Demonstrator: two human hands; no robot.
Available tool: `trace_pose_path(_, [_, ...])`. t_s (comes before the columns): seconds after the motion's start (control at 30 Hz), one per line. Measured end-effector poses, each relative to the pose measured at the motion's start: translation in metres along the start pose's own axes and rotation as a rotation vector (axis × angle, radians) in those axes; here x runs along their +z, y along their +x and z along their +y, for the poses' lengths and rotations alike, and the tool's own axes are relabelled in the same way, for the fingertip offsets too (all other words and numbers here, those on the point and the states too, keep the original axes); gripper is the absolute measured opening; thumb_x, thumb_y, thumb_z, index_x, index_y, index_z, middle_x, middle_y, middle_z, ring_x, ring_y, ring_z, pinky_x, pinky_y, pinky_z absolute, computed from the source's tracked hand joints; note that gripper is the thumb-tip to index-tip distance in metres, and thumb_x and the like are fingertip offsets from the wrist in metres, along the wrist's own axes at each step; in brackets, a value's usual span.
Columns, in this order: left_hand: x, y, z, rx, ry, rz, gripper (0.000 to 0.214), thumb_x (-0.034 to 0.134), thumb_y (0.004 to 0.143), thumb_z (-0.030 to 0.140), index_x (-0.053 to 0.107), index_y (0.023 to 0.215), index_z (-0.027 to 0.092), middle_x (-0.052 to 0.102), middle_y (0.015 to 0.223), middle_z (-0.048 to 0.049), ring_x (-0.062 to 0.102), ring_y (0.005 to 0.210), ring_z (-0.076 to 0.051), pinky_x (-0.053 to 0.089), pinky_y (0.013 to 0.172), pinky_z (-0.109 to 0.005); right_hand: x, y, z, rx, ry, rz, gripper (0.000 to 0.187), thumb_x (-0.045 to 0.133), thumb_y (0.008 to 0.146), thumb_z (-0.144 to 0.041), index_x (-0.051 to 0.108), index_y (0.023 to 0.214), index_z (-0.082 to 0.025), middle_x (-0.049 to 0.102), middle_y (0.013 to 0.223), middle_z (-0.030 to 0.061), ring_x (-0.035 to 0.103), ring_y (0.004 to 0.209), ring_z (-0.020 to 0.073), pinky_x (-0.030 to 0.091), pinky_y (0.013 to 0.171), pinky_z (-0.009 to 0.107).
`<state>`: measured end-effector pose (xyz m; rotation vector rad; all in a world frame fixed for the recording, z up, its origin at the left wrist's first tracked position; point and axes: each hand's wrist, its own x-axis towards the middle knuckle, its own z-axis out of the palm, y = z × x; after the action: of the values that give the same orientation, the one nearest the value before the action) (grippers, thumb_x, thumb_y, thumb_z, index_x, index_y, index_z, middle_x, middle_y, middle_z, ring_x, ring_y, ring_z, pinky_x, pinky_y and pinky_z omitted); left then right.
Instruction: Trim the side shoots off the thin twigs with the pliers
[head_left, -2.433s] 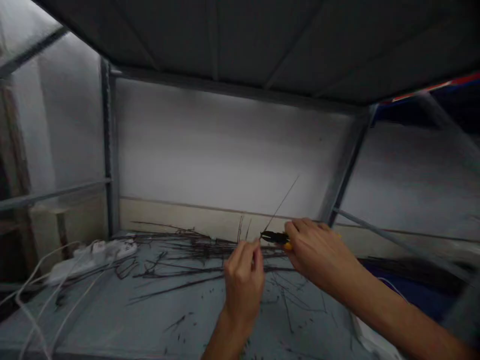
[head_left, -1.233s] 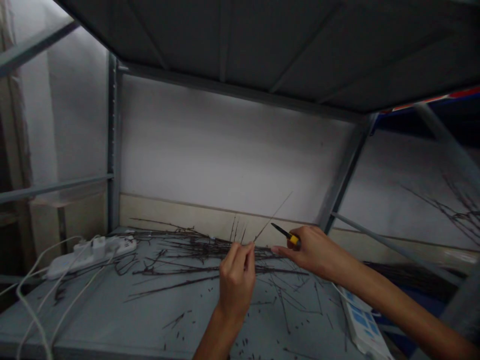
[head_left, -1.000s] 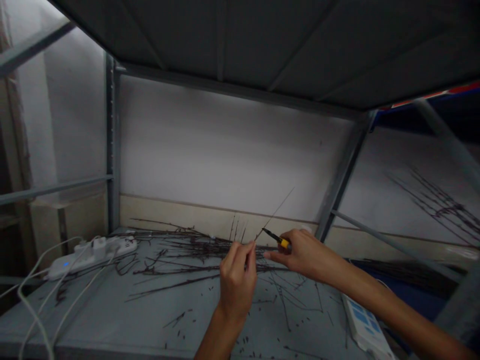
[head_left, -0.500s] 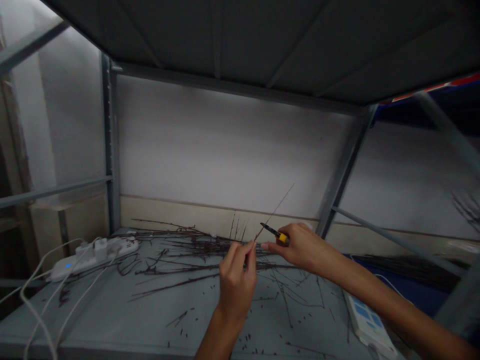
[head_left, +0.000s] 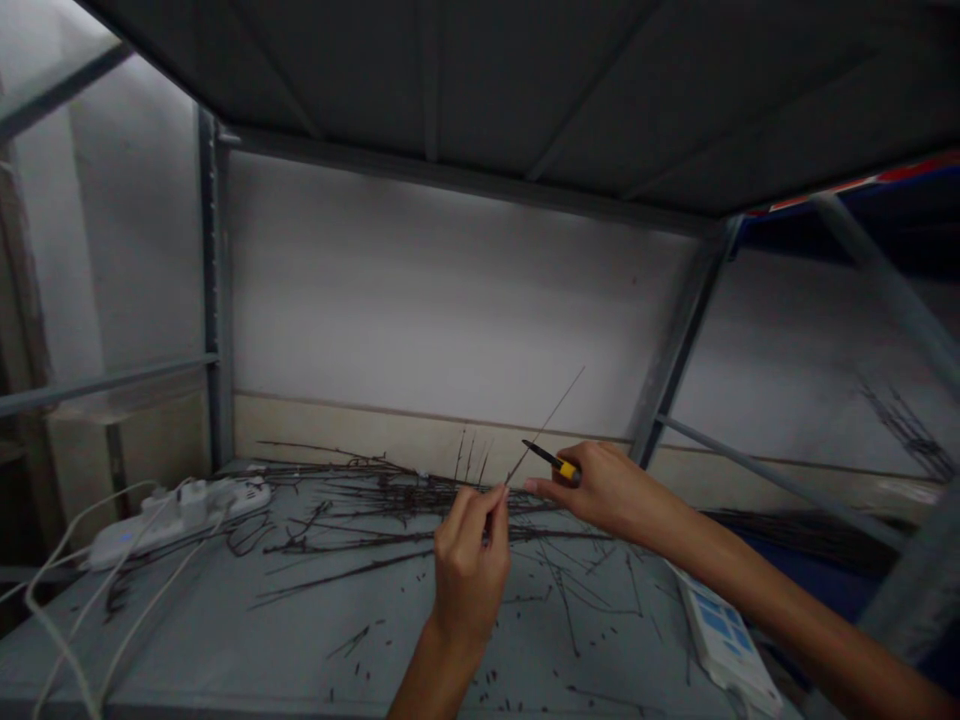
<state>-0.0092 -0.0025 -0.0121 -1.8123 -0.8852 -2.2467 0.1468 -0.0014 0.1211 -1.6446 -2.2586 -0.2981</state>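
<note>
A thin dark twig slants up to the right from the left hand, above the grey shelf. Thumb and forefinger pinch it near its visible lower end, presumably so that most of its length stays exposed and steady. The right hand grips a black-tipped, yellow-handled tool, likely pliers seen edge-on, its thumb held apart from the handle. The tip crosses the twig in this view, close above the pinch; whether metal touches wood I cannot tell. A few fine stems rise behind the left fingers, perhaps held too, though that is unclear. The twig pile lies mostly lengthwise towards the back of the shelf, probably to keep it within reach while leaving room in front, where small dark bits are scattered. A white power strip sits at the left, showing a faint blue light; a white case with blue panels lies at the right. Neither carries any readable lettering or brand, nor does the tool.
</note>
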Motion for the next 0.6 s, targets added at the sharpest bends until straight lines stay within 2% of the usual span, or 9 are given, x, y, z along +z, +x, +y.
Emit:
trace_pose_path(0.3, [-0.006, 0.0, 0.001, 0.015, -0.04, -0.01, 0.017, 0.062, 0.091, 0.006, 0.07, 0.103, 0.016, 0.065, 0.079, -0.0035, 0.064, 0.071, -0.015, 0.053, 0.067, -0.026, -0.002, -0.001, -0.002, 0.07, -0.048, -0.019, 0.046, 0.065, 0.085, -0.062, 0.071, 0.068, -0.019, 0.069, 0.064, 0.0081, 0.065, 0.063, 0.0206, 0.041, 0.06, 0.029])
trace_pose_path(0.43, [-0.007, 0.003, 0.007, -0.02, -0.08, -0.007, 0.014, 0.063, 0.091, 0.009, 0.072, 0.098, 0.017, 0.066, 0.077, -0.0027, 0.063, 0.069, -0.014, 0.052, 0.066, -0.025, 0.003, 0.0, -0.003, 0.074, -0.033, 0.023, 0.051, 0.06, 0.087, -0.064, 0.069, 0.064, -0.019, 0.068, 0.062, 0.009, 0.064, 0.062, 0.0206, 0.041, 0.06, 0.029])
trace_pose_path(0.5, [-0.006, 0.005, 0.011, -0.108, -0.12, -0.001, 0.009, 0.065, 0.092, 0.013, 0.072, 0.093, 0.018, 0.066, 0.076, -0.0025, 0.062, 0.069, -0.014, 0.052, 0.066, -0.025, 0.007, 0.001, 0.001, 0.052, 0.033, 0.06, 0.054, 0.057, 0.089, -0.064, 0.066, 0.06, -0.019, 0.065, 0.057, 0.0071, 0.06, 0.057, 0.0188, 0.039, 0.059, 0.03])
trace_pose_path(0.6, [-0.012, 0.013, 0.015, -0.431, -0.287, 0.059, 0.01, 0.068, 0.091, 0.028, 0.072, 0.093, 0.018, 0.063, 0.074, -0.0015, 0.058, 0.063, -0.012, 0.049, 0.055, -0.021, 0.021, 0.002, 0.012, 0.115, 0.192, 0.11, 0.058, 0.056, 0.087, -0.067, 0.059, 0.054, -0.02, 0.059, 0.05, 0.0039, 0.056, 0.053, 0.0176, 0.037, 0.055, 0.029])
